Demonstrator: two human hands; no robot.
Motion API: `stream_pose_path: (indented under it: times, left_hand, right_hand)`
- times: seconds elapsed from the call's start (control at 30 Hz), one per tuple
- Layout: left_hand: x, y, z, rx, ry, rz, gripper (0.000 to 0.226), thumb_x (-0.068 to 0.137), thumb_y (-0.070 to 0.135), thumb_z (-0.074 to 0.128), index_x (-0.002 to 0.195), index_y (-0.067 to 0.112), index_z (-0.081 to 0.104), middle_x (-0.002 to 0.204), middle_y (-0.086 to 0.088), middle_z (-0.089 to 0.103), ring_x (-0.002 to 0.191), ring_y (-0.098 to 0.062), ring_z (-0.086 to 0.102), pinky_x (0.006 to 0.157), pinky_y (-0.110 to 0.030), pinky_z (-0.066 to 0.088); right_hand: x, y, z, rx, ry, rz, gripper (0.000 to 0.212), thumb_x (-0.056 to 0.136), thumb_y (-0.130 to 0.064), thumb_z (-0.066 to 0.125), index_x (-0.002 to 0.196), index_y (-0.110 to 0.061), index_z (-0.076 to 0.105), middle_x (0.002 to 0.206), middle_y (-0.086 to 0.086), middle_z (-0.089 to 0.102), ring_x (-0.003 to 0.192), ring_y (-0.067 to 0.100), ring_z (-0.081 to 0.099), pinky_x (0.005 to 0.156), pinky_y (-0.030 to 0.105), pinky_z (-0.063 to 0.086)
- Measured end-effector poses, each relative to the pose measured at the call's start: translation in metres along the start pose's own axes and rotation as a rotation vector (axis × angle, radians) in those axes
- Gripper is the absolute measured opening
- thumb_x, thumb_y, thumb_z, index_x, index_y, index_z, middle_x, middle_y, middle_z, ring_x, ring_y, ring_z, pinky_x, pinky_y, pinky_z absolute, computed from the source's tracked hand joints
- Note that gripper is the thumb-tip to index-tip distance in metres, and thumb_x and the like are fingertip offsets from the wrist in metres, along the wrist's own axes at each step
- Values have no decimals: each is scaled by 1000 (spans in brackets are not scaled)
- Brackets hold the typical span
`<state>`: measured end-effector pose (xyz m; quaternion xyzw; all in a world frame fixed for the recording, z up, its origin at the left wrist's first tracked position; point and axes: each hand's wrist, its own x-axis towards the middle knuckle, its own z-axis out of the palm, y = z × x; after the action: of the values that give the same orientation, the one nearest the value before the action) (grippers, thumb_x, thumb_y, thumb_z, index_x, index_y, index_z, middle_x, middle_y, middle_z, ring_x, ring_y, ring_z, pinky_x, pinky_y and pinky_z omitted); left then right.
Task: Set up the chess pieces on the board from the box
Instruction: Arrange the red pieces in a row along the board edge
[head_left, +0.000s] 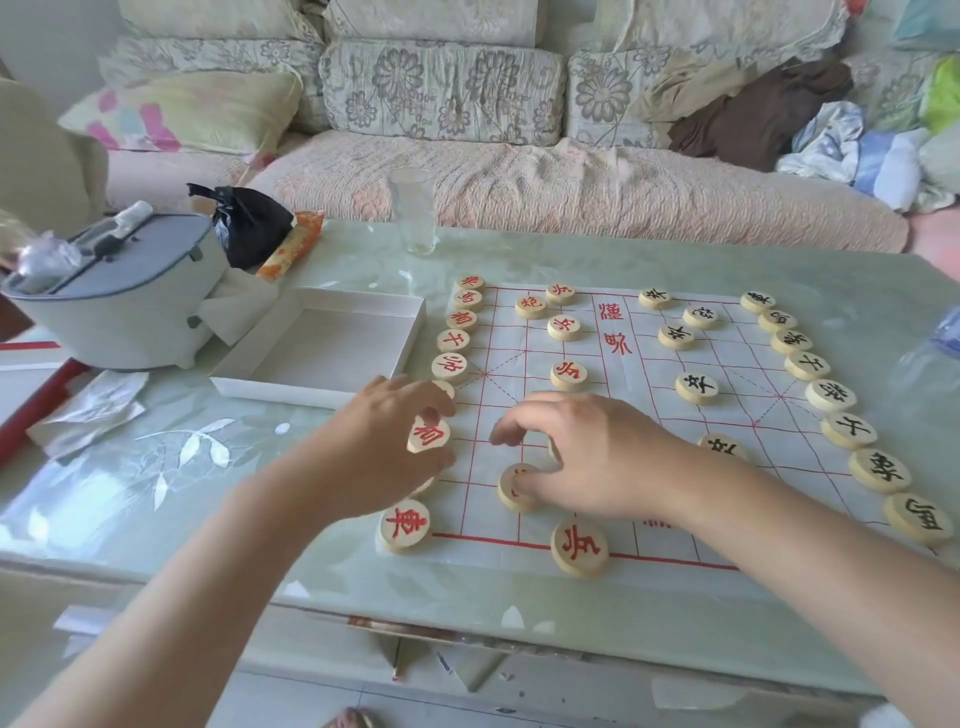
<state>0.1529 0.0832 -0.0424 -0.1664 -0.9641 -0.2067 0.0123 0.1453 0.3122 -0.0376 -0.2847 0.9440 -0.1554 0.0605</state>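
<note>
Though both red, 車 (404, 525) and 兵 (579, 542)

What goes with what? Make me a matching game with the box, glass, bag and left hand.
1 box
2 glass
3 bag
4 left hand

A black
B pinches a red piece
C clear, upright
D white, left of the board

Pairs: 1-D, 2-C, 3-A, 4-B

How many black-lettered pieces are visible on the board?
13 black-lettered pieces: eight down the board's right edge, four in the inner column, the nearest partly behind the right hand, one between these rows. The right arm may hide more.
</note>
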Motion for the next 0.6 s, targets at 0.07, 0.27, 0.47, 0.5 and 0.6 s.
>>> stream_pose_path:
  times: [0.07, 0.27, 0.47, 0.5, 0.6]
  left_hand:
    - [-11, -11, -9, -17, -43, -70, 24, 81, 37, 70, 102, 36, 58, 97, 18, 56, 89, -3, 52, 70, -13, 38]
    - [-44, -29, -10, -11, -213, -195, 28, 81, 40, 69, 105, 39, 55, 98, 20, 55, 88, -1, 54, 73, -15, 43]
    - [-63, -31, -1, -3, -244, -225, 43, 77, 45, 73, 114, 32, 57, 104, 16, 55, 90, -6, 55, 77, -19, 44]
    - [-64, -31, 1, 0, -228, -216, 40, 78, 44, 73, 113, 31, 58, 104, 15, 55, 89, -6, 54, 76, -19, 43]
    - [-66, -34, 2, -7, -205, -207, 37, 80, 45, 71, 112, 31, 59, 101, 15, 55, 87, -5, 53, 72, -17, 41]
  right_hand:
    - [0, -17, 2, -8, -30, -22, 34, 87, -40, 64, 120, -41, 58, 116, -23, 57, 95, -6, 49, 79, 20, 37]
    - [8, -62, 30, -110, -30, -27, 39, 83, -56, 63, 117, -36, 61, 112, -14, 61, 105, 13, 57, 84, 31, 45]
    - [18, -75, 53, -158, 13, 9, 43, 82, -66, 57, 105, -30, 65, 102, -8, 62, 99, 17, 60, 78, 31, 45]
    - [19, -76, 55, -151, 17, 11, 44, 82, -67, 57, 104, -30, 65, 102, -9, 62, 98, 16, 60, 76, 30, 44]
    - [21, -79, 55, -131, 7, 13, 45, 80, -71, 57, 102, -32, 66, 99, -11, 63, 95, 14, 60, 72, 29, 41]
